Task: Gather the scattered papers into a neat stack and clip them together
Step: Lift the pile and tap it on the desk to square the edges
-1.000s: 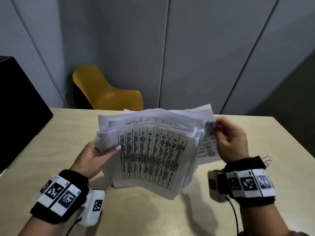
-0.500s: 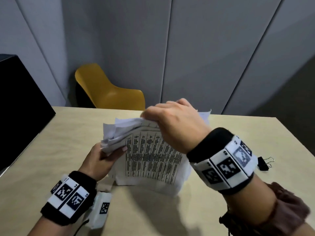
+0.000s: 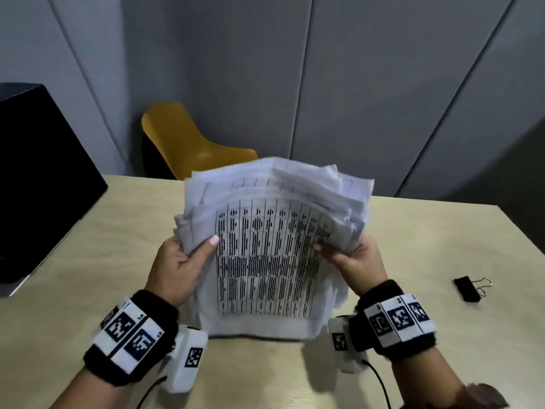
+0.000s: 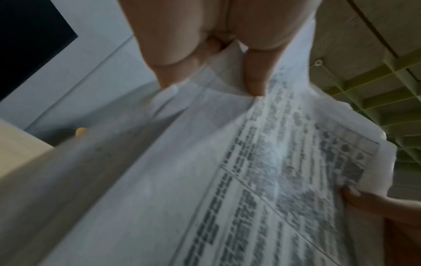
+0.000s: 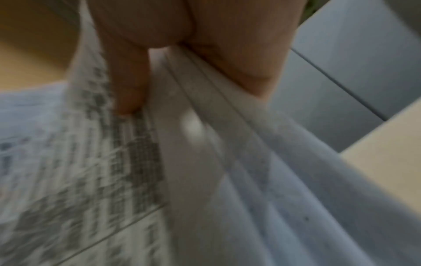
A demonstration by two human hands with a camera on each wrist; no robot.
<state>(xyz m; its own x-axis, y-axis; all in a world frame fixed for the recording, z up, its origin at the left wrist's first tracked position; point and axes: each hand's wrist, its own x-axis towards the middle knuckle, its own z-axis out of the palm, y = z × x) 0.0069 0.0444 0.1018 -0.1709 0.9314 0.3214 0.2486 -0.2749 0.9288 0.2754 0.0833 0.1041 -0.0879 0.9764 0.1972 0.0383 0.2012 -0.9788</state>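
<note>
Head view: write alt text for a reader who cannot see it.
Two hands, the left hand and right hand, grip an uneven stack of printed papers by its side edges, standing it on a pale wooden table. A black binder clip lies to the right; a yellow chair stands behind.

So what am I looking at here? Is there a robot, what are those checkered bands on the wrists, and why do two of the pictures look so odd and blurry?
There is no robot, just a person with small cameras strapped on. The big picture comes from a head camera looking down at a wooden table. The patterned wristbands sit beside white wrist cameras; those take the two close, blurry pictures along each hand. The left hand and right hand each grip one side of a stack of papers, stood on its lower edge on the table, upper edges still ragged. A black binder clip lies on the table to the right, unused. A yellow chair stands behind.
</note>
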